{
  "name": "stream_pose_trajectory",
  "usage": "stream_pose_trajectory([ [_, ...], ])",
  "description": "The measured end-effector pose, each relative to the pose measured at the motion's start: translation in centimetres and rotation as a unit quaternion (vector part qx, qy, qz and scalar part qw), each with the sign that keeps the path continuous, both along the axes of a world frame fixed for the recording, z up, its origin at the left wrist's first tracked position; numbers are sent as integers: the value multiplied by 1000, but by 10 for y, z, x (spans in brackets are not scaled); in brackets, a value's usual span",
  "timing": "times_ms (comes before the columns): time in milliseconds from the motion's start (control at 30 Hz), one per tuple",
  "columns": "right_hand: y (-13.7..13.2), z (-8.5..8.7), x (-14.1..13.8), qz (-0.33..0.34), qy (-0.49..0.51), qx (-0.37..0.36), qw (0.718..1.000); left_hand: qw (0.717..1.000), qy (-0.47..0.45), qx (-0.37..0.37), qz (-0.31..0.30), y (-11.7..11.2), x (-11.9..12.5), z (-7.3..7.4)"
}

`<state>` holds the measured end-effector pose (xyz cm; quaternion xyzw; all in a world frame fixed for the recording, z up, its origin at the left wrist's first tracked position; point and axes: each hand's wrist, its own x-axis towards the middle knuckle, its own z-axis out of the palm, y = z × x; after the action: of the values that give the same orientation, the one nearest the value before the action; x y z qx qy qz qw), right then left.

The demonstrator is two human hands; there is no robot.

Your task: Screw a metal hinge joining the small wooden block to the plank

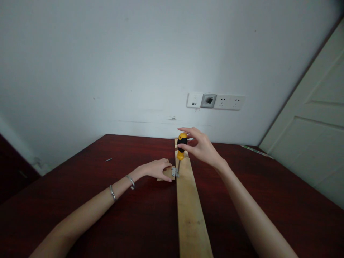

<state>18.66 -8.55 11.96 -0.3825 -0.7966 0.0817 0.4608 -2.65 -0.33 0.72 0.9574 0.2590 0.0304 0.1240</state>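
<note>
My right hand [200, 143] grips a yellow-and-black screwdriver [182, 142] by its handle. The screwdriver stands nearly upright, its shaft pointing down to a small metal hinge [174, 172]. One leaf of the hinge lies at the left edge of a long wooden board [189, 204]; the other lies on a small tan piece [168, 173], wood or cardboard. My left hand [158, 168] holds that piece down beside the board, thumb and fingers on either side of it. Whether a screw sits under the tip is too small to tell.
The dark red tabletop [134, 215] meets a white wall behind. A thin metal rod-like piece [108, 159] lies at left. Wall sockets [228, 102] are above the back edge. A flat strip [256, 151] lies at the far right, near a white door [317, 118].
</note>
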Motion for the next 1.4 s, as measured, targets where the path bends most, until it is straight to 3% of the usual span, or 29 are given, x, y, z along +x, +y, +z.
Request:
stream_pose_trajectory([
  [267,-1,2,1,45,-18,22,999,1000,4,-3,2,0,1,0],
  [500,-3,2,0,-14,-3,11,1000,1000,5,-4,2,0,0,1],
  [900,-5,4,1,41,-16,10,999,1000,3,-8,3,-1,1,2],
  [1100,-7,5,-1,4,6,-13,1000,1000,0,-8,4,-1,1,2],
  [1400,-6,7,3,20,-40,26,999,1000,6,-6,1,-2,1,2],
])
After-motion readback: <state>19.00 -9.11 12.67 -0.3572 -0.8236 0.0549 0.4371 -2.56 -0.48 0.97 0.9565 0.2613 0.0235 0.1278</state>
